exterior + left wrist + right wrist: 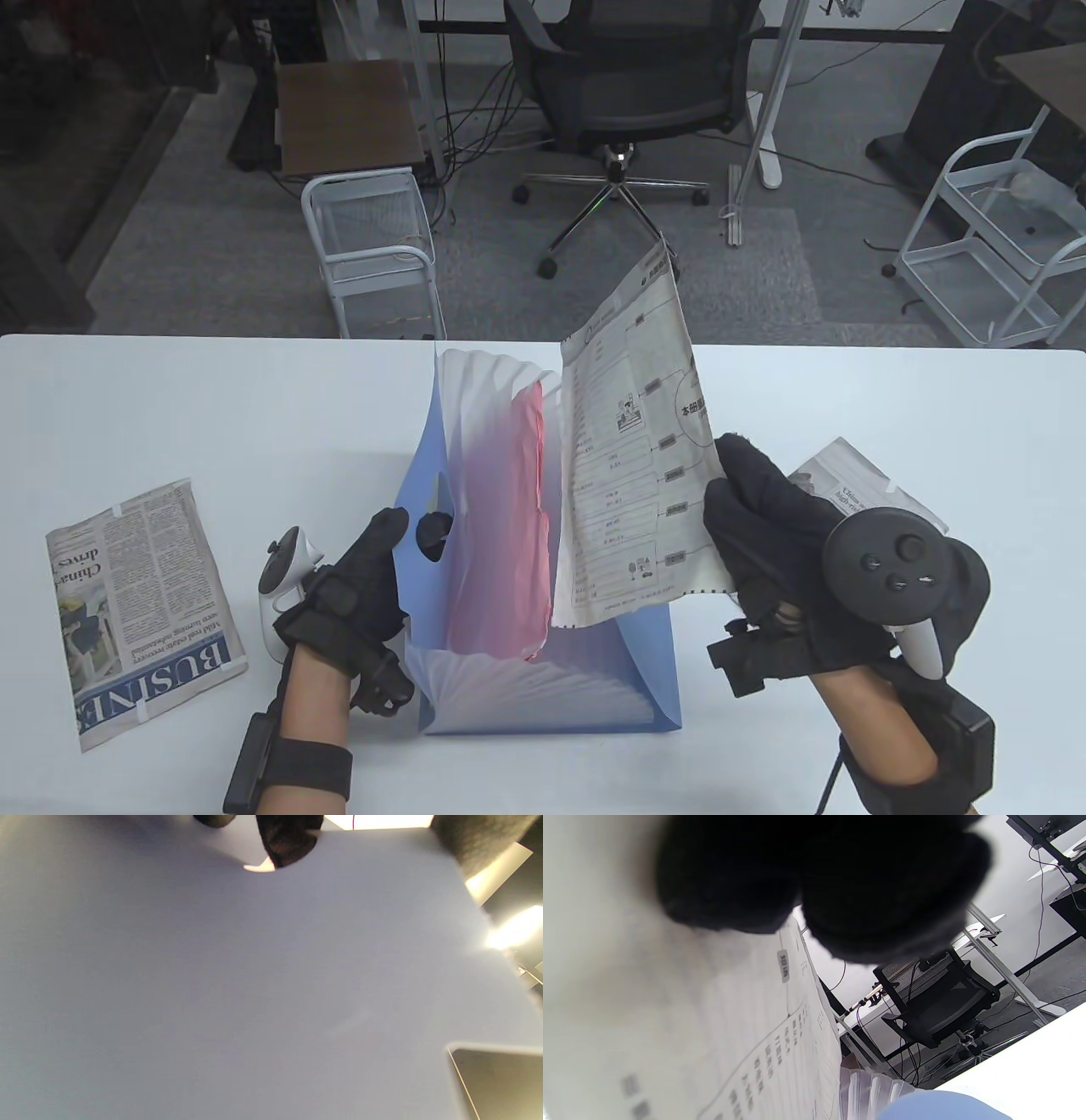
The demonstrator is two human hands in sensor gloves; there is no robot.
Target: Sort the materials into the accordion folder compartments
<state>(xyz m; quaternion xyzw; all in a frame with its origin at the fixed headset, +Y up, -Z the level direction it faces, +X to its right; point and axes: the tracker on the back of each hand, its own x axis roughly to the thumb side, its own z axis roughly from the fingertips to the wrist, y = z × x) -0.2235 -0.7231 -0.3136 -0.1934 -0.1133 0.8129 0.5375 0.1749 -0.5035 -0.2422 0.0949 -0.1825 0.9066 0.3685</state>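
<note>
**Printed sheet poised over open folder**

Blue accordion folder [543, 594] stood fanned on white table [212, 407]. Right hand [764, 526] pinched printed sheet [636, 450] by its edge, above the pockets. Left hand [356, 586] held the front panel open. Best: keep pockets spread, lower sheet edge-first. Folded newspapers [140, 611] flanked; office chair [628, 85] beyond.

Accordion folder [543, 594] stands on the table [212, 407] between both hands. Left hand [356, 586] is at its left wall; a newspaper [140, 594] lies further left. Printed sheet [636, 475], in right hand [764, 543], enters the folder; another newspaper [857, 488] lies behind that hand.
</note>
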